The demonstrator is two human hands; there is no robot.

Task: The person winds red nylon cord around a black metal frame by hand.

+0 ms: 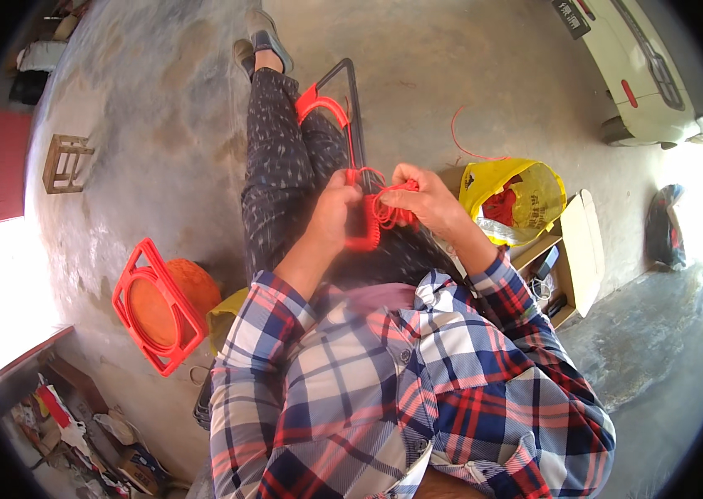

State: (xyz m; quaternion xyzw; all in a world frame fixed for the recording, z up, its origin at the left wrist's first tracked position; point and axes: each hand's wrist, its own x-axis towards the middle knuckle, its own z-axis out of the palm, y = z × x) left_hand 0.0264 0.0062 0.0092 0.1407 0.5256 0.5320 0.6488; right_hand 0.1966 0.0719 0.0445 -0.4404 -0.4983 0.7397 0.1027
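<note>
Above my lap, my left hand (338, 208) is closed on a red-edged piece (366, 233) with a dark middle; its exact kind I cannot make out. Close beside it, my right hand (428, 204) pinches loops of red cord (385, 206), and a small bunch of it shows below the fingers. A red strand runs up from the hands to a curved red piece (323, 105) on a black bent frame (354, 91), which lies along my patterned trousers (272, 158).
At right, a yellow bag (470, 193) holds red material, beside an open wooden box (583, 254) with small items. A loose red cord (456, 133) trails behind the bag. At left are a red square frame (125, 287) and a small wooden stool (50, 164). A car (655, 75) stands far right.
</note>
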